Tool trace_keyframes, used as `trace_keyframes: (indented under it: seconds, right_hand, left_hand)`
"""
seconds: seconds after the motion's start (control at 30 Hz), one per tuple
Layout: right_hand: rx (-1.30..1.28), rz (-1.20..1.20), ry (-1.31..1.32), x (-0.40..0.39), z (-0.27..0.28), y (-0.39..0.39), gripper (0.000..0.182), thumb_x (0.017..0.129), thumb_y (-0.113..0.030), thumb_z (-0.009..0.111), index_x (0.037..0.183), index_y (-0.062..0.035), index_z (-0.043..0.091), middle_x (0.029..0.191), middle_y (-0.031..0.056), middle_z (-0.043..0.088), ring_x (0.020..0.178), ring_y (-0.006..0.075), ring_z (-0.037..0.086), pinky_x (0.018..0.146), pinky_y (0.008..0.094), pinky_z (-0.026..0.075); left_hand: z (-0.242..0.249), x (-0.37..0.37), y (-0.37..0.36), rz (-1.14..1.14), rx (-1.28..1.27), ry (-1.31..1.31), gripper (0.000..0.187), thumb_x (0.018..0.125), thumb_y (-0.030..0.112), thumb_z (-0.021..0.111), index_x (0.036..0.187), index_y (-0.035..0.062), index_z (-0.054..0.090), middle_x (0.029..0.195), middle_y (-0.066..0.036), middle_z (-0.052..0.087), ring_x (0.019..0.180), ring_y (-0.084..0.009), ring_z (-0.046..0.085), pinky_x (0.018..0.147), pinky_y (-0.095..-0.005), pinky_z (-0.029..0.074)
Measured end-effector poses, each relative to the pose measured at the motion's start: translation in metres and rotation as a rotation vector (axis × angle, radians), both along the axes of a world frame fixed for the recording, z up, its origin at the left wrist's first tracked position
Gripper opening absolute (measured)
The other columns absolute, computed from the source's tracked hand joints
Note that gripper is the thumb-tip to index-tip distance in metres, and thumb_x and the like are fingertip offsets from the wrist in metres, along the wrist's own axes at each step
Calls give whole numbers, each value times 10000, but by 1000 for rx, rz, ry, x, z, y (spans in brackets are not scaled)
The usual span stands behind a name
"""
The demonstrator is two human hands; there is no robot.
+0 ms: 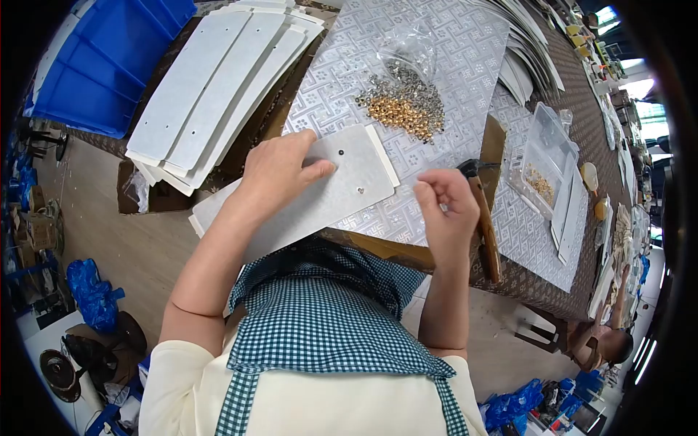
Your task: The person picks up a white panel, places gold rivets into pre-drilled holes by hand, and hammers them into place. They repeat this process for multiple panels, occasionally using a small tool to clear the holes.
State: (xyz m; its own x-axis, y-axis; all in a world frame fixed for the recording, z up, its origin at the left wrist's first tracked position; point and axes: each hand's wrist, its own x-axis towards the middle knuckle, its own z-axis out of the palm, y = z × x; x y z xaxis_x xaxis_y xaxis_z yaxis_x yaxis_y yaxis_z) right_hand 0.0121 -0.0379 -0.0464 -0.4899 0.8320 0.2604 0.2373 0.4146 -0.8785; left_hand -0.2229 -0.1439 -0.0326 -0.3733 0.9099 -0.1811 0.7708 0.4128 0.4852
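Observation:
A white panel (291, 207) with two small dark holes or fittings near its right end lies slanted before me, over the table's near edge. On its upper part rests my left hand (280, 171), thumb held apart from the fingers, pressing from above. My right hand (448, 207) is raised just right of the panel, its fingers curled in a pinch; whatever they hold is too small to make out. Close beside it lies a hammer (483, 225) with a wooden handle and dark head. Beyond the panel are loose gold metal pieces (402, 116) and silver pieces (429, 98).
Stacked white panels (211, 80) lie at the upper left beside a blue bin (109, 65). A clear plastic bag (411, 47) sits behind the metal pieces. A clear plastic box (542, 156) with small gold bits stands right. Another person (600, 345) is at far right.

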Motion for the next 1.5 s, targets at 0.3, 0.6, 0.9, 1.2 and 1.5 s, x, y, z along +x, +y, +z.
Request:
trace_keyframes:
  seconds: [0.3,0.6,0.9,1.2,1.5]
  right_hand:
    - [244,-335,-723,116,-6,36,344,883,-296,704,1102,-51,600,940,104,651,865,319,617,781,439,491]
    - [-5,-251,-388,90,21,-17,306,832,-40,750,1059,-41,544,829,56,631,721,107,582,688,265,498]
    - [339,-26,-366,38,10,-42,277,826,-16,739,1085,-40,641,904,123,684,710,246,680,600,340,532]
    - [216,-42,336,43,70,-57,206,968,-55,589,1113,33,472,837,81,569,683,120,548,648,251,488]
    - [218,122,-608,44,48,-53,274,916,-100,655,1152,11,573,748,184,628,600,333,637,542,385,495]
  left_hand:
    - [-6,0,-3,6,59,-10,478,842,400,727,1084,-3,639,946,-232,679,904,-392,659,778,-447,499]
    - [-2,2,-1,14,35,-17,428,860,385,714,1037,5,626,912,-217,683,884,-382,669,765,-463,505]
    - [-1,0,-1,-10,19,1,428,866,400,715,1001,9,607,887,-197,673,857,-366,660,744,-453,494]
    - [-4,-1,-3,-7,51,-18,412,854,396,717,921,12,582,862,-192,659,849,-376,647,739,-468,486]
    - [-8,-2,-3,-21,92,4,406,848,380,718,932,4,590,877,-195,669,860,-379,651,750,-477,487]
